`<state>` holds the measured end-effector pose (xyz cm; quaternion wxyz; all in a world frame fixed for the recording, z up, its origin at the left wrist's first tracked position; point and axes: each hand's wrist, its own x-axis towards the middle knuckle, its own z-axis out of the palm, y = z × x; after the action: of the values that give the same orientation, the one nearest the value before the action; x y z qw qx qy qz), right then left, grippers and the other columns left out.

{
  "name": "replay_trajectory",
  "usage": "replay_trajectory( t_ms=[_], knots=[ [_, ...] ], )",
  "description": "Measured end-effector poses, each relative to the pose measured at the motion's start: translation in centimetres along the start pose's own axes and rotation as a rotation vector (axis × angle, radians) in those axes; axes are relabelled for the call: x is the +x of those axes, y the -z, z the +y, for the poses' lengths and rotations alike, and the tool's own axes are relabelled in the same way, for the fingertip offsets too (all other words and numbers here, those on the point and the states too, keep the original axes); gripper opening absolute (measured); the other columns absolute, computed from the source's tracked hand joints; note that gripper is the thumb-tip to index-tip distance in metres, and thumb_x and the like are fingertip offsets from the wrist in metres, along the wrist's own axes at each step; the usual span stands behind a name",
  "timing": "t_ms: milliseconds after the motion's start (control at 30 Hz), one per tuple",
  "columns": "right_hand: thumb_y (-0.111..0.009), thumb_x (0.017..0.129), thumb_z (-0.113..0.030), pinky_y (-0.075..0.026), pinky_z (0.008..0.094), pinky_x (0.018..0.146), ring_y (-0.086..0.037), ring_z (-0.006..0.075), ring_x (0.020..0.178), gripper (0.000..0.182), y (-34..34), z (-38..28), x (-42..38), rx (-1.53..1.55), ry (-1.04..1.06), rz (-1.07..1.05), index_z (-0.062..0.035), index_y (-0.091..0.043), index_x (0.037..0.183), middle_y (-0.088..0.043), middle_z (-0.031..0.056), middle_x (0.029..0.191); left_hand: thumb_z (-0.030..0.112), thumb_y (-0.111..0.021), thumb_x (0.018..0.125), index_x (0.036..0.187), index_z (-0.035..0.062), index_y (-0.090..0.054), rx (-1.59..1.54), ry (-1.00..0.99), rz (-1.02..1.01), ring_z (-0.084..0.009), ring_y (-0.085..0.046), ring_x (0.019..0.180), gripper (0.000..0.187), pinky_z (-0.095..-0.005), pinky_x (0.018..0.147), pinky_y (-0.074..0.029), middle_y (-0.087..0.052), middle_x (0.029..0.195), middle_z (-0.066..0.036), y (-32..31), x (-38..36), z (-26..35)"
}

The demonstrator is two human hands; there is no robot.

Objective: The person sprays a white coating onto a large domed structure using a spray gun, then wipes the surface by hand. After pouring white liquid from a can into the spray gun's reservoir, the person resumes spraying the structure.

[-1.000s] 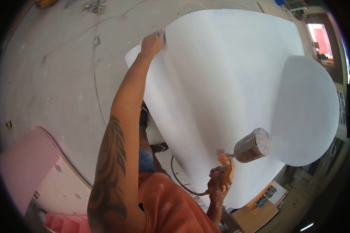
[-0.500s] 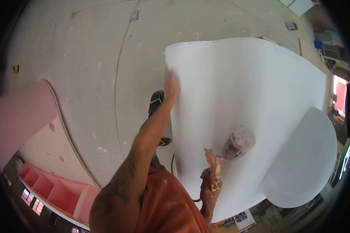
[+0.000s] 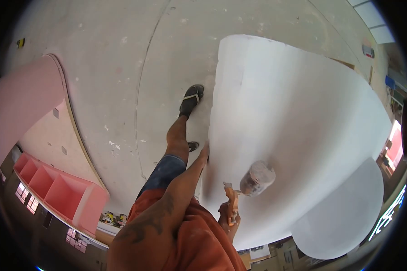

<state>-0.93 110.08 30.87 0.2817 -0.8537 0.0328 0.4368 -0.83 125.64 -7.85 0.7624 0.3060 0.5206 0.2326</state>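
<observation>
A spray gun (image 3: 232, 203) with an orange-brown body is gripped in my right hand (image 3: 225, 216), fingers wrapped round its handle. Its paint-smeared cup (image 3: 257, 178) points away from me, over the big white curved panel (image 3: 257, 108). My left hand (image 3: 206, 152) is down at the panel's left edge. Its fingers are hidden there, so whether they grip the edge does not show.
A pink curved piece (image 3: 27, 108) and pink compartments (image 3: 63, 194) stand at left. A grey-white rounded panel (image 3: 343, 221) is at lower right. My sandalled foot (image 3: 192, 99) is on the concrete floor (image 3: 108, 90). A small can (image 3: 368, 51) sits at upper right.
My left hand has come nearer to my body along the panel's left edge, and its fingers have gone out of sight. The view has shifted, showing more of my leg. The spray gun stays in my right hand.
</observation>
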Motion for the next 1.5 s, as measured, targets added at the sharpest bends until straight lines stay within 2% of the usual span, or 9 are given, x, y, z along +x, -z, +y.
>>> replay_trajectory(
  t_ms=[267,367,433,733,967,1233,1267,1333,1500],
  knots=[
    [-0.060,0.094,-0.003,-0.038,0.0231,0.058,-0.049,0.0076,0.063,0.003,-1.2,-2.3,2.8,0.195,0.084,0.011,-0.0008,-0.062,0.093,-0.063,0.0036,0.083,0.031,-0.053,0.104,0.123,-0.0038,-0.067,-0.360,0.253,-0.006,-0.0227,-0.068,0.101,0.042,-0.0396,0.089,-0.057,-0.071,0.114,-0.016,-1.5,32.4,15.1],
    [-0.060,0.093,-0.005,-0.040,0.0230,0.059,-0.053,0.0092,0.065,0.009,-0.4,0.6,3.2,0.142,0.173,-0.027,0.0001,-0.062,0.100,-0.064,0.0051,0.085,0.043,-0.041,0.108,0.133,-0.0036,-0.060,0.855,-0.564,-0.100,-0.0236,-0.066,0.109,0.056,-0.0386,0.096,-0.054,-0.068,0.124,-0.015,-1.2,28.2,15.4],
    [-0.061,0.094,-0.008,-0.040,0.0224,0.058,-0.053,0.0090,0.064,0.012,-0.6,4.2,3.1,0.200,0.094,0.013,0.0005,-0.061,0.103,-0.063,0.0051,0.085,0.050,-0.032,0.110,0.154,0.0006,-0.039,-0.064,-0.226,-0.243,-0.0274,-0.055,0.131,0.067,-0.0391,0.111,-0.044,-0.056,0.146,-0.019,-0.4,25.1,10.8],
    [-0.066,0.098,-0.021,-0.040,0.0250,0.054,-0.048,0.0092,0.057,0.023,4.6,12.4,1.7,0.459,-0.087,0.043,0.0005,-0.064,0.104,-0.061,0.0034,0.075,0.035,-0.043,0.110,0.160,0.0037,-0.029,0.079,0.063,0.038,-0.0256,-0.050,0.137,0.061,-0.0359,0.116,-0.037,-0.050,0.152,-0.014,0.0,-10.0,-19.2],
    [-0.066,0.098,-0.020,-0.047,0.0298,0.060,-0.057,0.0140,0.064,0.024,6.6,21.9,-6.8,-0.199,-0.159,0.141,0.0033,-0.065,0.100,-0.063,0.0067,0.073,0.037,-0.035,0.112,0.156,0.0032,-0.037,-0.503,0.668,0.229,-0.0256,-0.049,0.137,0.055,-0.0368,0.116,-0.037,-0.050,0.152,-0.014,-0.7,-33.7,-28.4],
    [-0.061,0.097,-0.010,-0.043,0.0269,0.061,-0.055,0.0113,0.069,0.012,4.2,21.3,-6.4,0.175,0.208,0.180,0.0006,-0.065,0.094,-0.064,0.0039,0.081,0.037,-0.039,0.109,0.146,0.0095,-0.052,0.943,-0.031,0.458,-0.0324,-0.057,0.129,0.047,-0.0431,0.110,-0.045,-0.059,0.142,-0.018,-2.6,10.6,-11.8],
    [-0.061,0.097,-0.010,-0.043,0.0269,0.061,-0.055,0.0113,0.069,0.012,3.6,21.0,-6.1,0.184,0.204,0.190,0.0006,-0.065,0.094,-0.064,0.0039,0.081,0.036,-0.039,0.109,0.144,0.0095,-0.053,0.902,-0.635,0.719,-0.0344,-0.053,0.133,0.046,-0.0497,0.113,-0.040,-0.058,0.143,-0.017,-6.9,7.6,-2.1],
    [-0.058,0.094,-0.005,-0.043,0.0270,0.061,-0.055,0.0116,0.069,0.008,2.9,20.7,-5.7,0.285,0.405,0.224,-0.0005,-0.064,0.093,-0.065,0.0037,0.083,0.034,-0.043,0.107,0.148,0.0102,-0.049,0.708,-0.636,0.010,-0.0358,-0.041,0.144,0.048,-0.0529,0.119,-0.032,-0.048,0.154,-0.015,-12.2,2.7,8.0],
    [-0.074,0.092,-0.011,-0.053,0.0391,0.072,-0.069,0.0334,0.079,0.012,3.9,23.5,-6.7,-0.025,0.412,0.210,-0.0038,-0.067,0.099,-0.068,0.0151,0.086,0.017,-0.054,0.100,0.156,-0.0018,-0.036,1.070,-0.974,0.050,-0.0354,-0.028,0.153,0.062,-0.0527,0.125,-0.021,-0.037,0.162,-0.018,-12.7,-8.8,-7.2]
  ],
)
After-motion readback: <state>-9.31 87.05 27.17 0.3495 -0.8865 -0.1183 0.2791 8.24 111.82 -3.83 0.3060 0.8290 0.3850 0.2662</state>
